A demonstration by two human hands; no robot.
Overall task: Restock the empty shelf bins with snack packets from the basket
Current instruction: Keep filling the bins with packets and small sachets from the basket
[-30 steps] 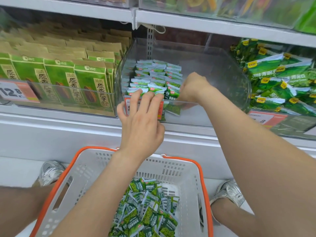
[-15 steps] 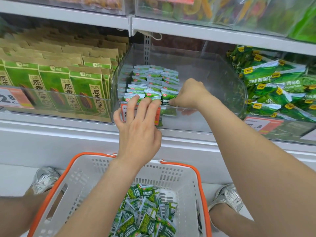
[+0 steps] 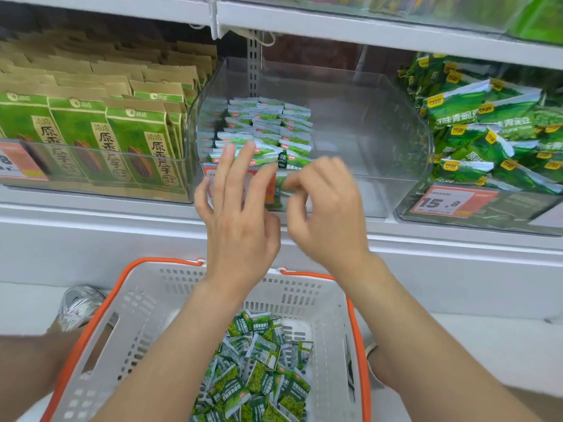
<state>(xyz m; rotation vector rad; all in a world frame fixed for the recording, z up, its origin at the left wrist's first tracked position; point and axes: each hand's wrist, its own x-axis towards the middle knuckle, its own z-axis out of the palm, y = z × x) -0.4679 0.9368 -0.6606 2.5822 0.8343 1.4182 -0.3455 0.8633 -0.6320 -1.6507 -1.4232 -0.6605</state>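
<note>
- White shelving fills the view: an upper shelf edge (image 3: 350,30) runs above the clear bin (image 3: 405,123), and a white ledge (image 3: 91,220) runs under it.
- Left of the clear bin, upright brown-and-green seed bags (image 3: 134,144) stand packed in rows behind a neighbouring front wall.
- Below and left of the clear bin, a silver shoe (image 3: 79,306) rests on pale floor, just beside an orange rim.
- That rim belongs to the white basket (image 3: 146,315), directly below the clear bin. Loose snack packets (image 3: 259,376) are heaped towards its right side.
- Inside the clear bin, stacked packets (image 3: 268,123) sit in rows on the left, up against the front wall. The right part shows only see-through floor out to the curved right wall.
- The left hand (image 3: 237,214) is released, fingers straight and spread, grasping nothing. Its fingertips reach the front row at the clear bin's front lip.
- The right hand (image 3: 329,208) is just beside it, before the clear bin's front wall. It is blurred with its fingers curled, and I cannot tell whether it pinches a packet.
- Right of the clear bin, large green bags (image 3: 487,132) lie piled above a price tag (image 3: 447,202).
</note>
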